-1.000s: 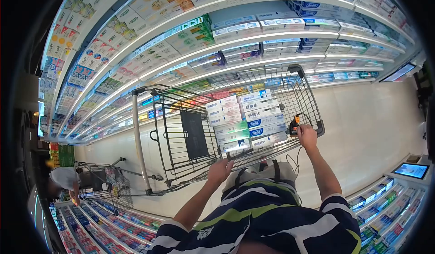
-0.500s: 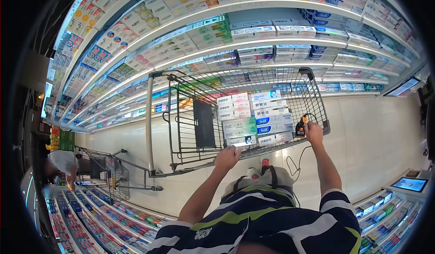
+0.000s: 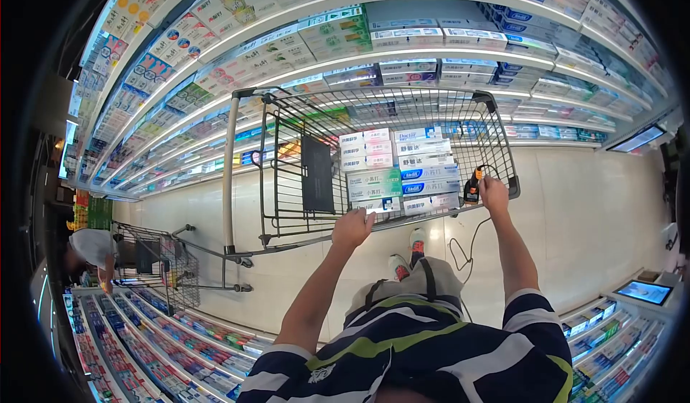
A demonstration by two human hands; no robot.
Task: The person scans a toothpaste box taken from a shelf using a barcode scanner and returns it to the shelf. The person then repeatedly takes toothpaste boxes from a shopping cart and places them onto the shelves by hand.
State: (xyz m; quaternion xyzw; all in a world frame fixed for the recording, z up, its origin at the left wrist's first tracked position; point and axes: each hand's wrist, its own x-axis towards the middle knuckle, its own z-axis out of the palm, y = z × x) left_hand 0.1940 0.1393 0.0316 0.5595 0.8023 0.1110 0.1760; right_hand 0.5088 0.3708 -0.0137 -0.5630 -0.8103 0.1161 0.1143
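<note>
A metal shopping cart [image 3: 284, 241] stands in front of me, side-on, its handle toward the left. Toothpaste-style boxes [image 3: 430, 180] lie in it in two columns, white, green and blue. My left hand [image 3: 352, 227] is closed on the cart's near rim, beside the lowest box of the left column. At the right end of the near rim is my right hand [image 3: 493, 193], also closed on the rim. Just left of it, inside the cart, a black and orange device [image 3: 472, 186] sits in the corner, with a black cable hanging down toward the floor.
Long lit shelves [image 3: 309, 58] of boxed goods rise behind the cart. Lower shelves [image 3: 165, 331] line the near left, and a screen [image 3: 644, 292] stands at the near right. Another person [image 3: 93, 248] bends beside a second cart [image 3: 157, 259] at the far left.
The cart first shifted right in view, then slightly up and left, and more of my shoes shows below it. Both my hands stay on its near rim.
</note>
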